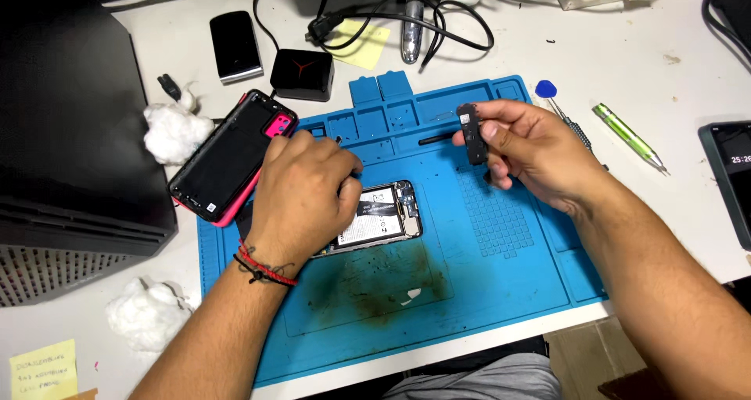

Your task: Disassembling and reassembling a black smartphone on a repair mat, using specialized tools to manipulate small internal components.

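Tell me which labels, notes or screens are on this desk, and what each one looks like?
Battery label: white rectangle with dark print, inside the opened phone under the left hand.
Sticky note: yellow square, handwritten, bottom left corner.
Second sticky note: pale yellow, under the black cables at the top.
Screen: dark device with lit digits, at the right edge.
Small phone: glossy black, screen dark, top left.
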